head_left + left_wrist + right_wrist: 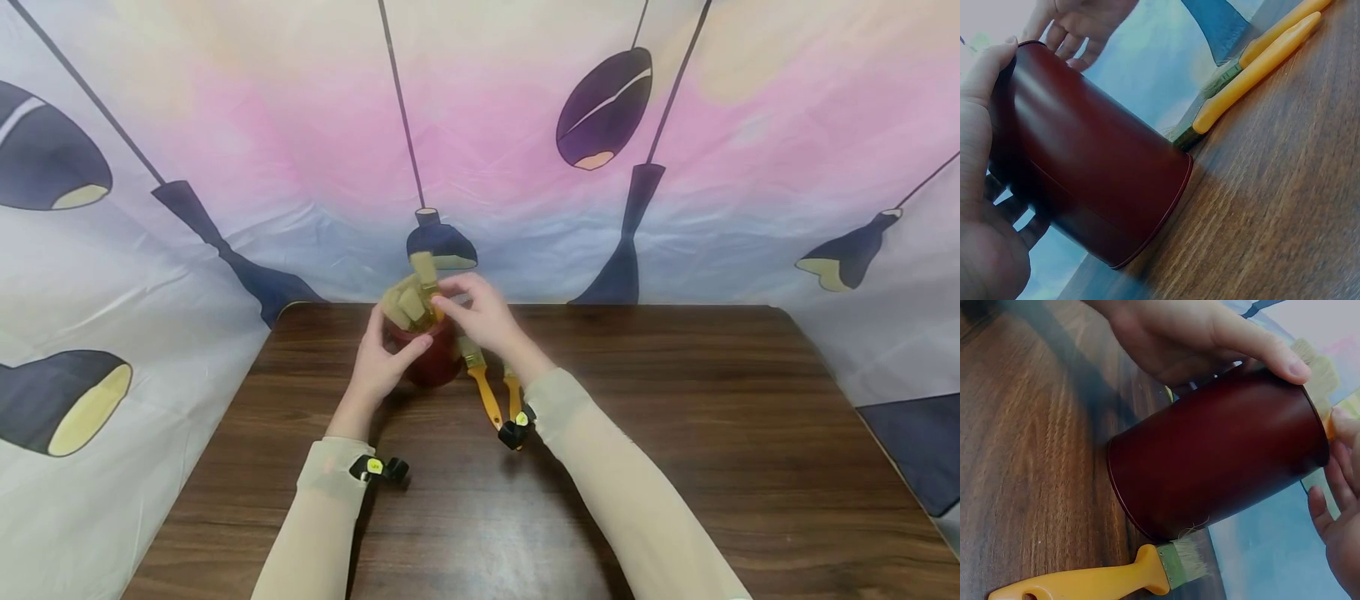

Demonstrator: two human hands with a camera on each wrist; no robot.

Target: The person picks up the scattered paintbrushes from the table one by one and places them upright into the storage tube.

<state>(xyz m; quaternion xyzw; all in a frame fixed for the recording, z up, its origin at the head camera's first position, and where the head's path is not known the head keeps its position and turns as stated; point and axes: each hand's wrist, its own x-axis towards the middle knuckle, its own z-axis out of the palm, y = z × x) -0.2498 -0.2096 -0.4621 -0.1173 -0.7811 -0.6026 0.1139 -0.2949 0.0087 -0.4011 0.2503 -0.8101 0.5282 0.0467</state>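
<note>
A dark red cylindrical cup [431, 360] stands on the table, with several paintbrushes [405, 302] in it, bristles up. My left hand [378, 358] grips the cup near its rim, thumb on the near side and fingers round the far left. Over the cup's mouth, my right hand [480, 312] pinches a paintbrush [425, 271] by its orange handle, bristles pointing up; the handle's lower part is hidden by the cup. Right of the cup lie two loose paintbrushes [487, 396] with yellow-orange handles; one is also seen near the cup's base in the right wrist view [1097, 581].
The dark wooden table [675, 467] reaches back to a fabric backdrop [495, 150] printed with hanging lamps. Black camera mounts [378, 468] sit on both wrists. The right forearm passes over the right-hand loose brush and partly hides it.
</note>
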